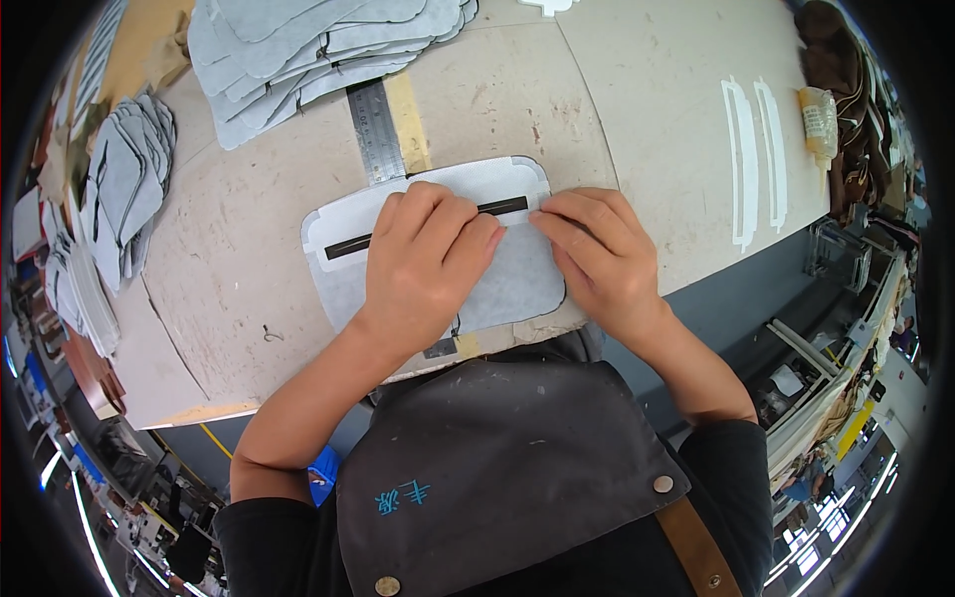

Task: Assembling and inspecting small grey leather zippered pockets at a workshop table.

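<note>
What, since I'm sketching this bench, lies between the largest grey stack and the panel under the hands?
The head view shows a metal ruler and a yellow strip between stack and panel.

Looking steeply down from the wearer's head, close above the counter [239, 249], facing forward past the apron [517, 428]; taking in left hand [420, 264] and right hand [609, 251] mid-view, bending widely toward the rim.

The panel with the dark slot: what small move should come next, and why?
Probably the right hand should smooth the white border beside the slot at its right end: its fingertips are right there, at the panel's edge. The left hand lies across the slot's middle, so it could perhaps steady things meanwhile.
</note>
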Motion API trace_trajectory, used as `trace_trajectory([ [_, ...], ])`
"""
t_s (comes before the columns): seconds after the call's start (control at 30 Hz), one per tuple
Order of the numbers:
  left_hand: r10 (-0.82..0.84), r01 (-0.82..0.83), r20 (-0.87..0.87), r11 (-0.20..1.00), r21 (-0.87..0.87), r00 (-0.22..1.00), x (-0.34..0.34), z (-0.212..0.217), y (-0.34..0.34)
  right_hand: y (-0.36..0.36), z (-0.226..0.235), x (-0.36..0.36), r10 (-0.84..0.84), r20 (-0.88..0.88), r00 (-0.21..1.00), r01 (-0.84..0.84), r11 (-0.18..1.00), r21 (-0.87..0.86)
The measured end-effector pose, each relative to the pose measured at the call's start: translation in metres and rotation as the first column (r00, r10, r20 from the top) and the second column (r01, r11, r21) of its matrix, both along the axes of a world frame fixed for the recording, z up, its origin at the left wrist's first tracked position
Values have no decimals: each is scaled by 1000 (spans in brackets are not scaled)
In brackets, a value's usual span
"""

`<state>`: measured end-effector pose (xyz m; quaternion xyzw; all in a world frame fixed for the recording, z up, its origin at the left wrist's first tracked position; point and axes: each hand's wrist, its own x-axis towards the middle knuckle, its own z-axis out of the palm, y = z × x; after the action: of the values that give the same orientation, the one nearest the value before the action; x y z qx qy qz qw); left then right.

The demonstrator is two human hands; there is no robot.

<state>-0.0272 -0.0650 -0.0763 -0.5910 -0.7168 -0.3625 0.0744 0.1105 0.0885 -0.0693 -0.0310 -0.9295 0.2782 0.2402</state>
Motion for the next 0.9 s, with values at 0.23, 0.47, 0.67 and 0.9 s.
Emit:
trace_trajectory([
  [0.23, -5, 5, 0, 1000, 0, 1000, 0, -2, -1, -3, -1, 1, 62, 66, 996, -71, 986, 152],
  [0.47, 102, -91, 161, 993, -78, 982, -9, 12, -29, -1, 5, -5, 100, 76, 992, -113, 974, 196],
  [0.67, 266, -247, 146, 959, -137, 953, -22, 17, -80, -2, 16, -6, 44, 133, 990, -67, 983, 168],
  [0.9, 285, -267, 131, 954, -138, 950, -29, 15, -96, -19, 23, -17, 167, 155, 974, -176, 983, 44],
])
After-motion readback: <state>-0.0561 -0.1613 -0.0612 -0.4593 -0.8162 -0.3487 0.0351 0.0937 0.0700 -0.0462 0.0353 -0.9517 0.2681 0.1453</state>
